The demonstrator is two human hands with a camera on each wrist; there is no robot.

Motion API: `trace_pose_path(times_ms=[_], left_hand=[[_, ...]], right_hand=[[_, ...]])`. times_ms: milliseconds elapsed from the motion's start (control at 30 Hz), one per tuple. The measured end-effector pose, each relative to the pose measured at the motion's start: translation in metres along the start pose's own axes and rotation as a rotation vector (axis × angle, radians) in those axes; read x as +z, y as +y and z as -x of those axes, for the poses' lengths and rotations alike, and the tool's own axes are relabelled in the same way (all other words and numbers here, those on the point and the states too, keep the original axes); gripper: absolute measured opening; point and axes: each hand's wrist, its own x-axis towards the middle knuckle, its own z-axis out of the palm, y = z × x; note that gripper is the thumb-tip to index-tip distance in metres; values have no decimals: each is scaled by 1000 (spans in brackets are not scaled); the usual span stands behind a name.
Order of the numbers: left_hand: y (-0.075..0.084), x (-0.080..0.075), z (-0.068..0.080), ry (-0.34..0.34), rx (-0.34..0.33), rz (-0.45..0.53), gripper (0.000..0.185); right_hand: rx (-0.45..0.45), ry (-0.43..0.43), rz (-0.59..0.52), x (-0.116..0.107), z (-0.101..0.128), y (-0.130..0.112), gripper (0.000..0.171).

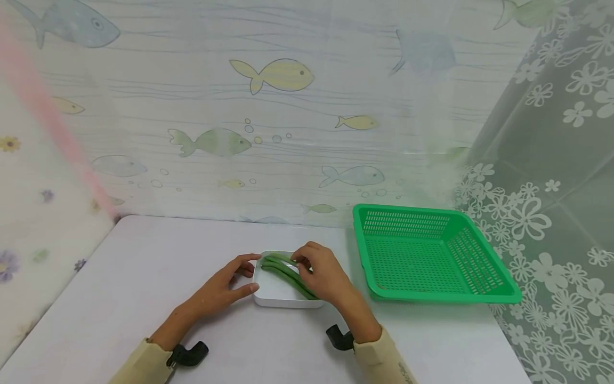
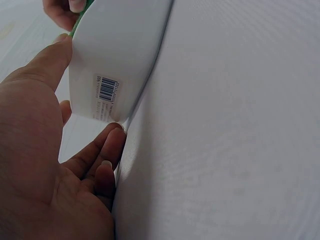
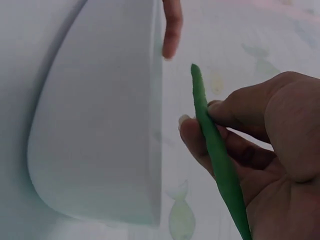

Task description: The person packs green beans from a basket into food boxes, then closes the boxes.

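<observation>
Green beans being handled over a white dish

One green bean (image 3: 217,155) is pinched by the right hand (image 1: 322,274); the white dish (image 1: 275,290) is gripped by left hand (image 1: 221,290) fingers.

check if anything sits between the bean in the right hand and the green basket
Nothing visible does. The right hand pinches a green bean over the white dish, and the green basket stands open just to the right, with only bare table between dish and basket. The left hand holds the dish's far side.

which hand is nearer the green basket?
Right. The right hand pinches a green bean over the white dish, beside the green basket; the left hand holds the dish's far side.
</observation>
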Motion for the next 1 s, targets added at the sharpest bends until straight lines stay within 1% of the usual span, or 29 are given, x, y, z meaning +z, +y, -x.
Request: trace_pose_path(times_ms=[133, 333, 567, 733, 867, 1000], left_hand=[[2, 0, 2, 2, -3, 2, 67], [7, 0, 5, 3, -6, 2, 67], [10, 0, 7, 10, -8, -10, 68], [10, 0, 7, 12, -9, -11, 68], [10, 0, 7, 11, -12, -13, 68], [10, 0, 7, 10, -14, -10, 68]], right_hand=[[32, 1, -4, 7, 0, 0, 15], [30, -19, 15, 17, 1, 1, 17], [49, -14, 11, 22, 1, -2, 18], [82, -24, 42, 27, 0, -2, 16], [89, -9, 69, 30, 0, -1, 12], [73, 17, 93, 33, 0, 0, 11]])
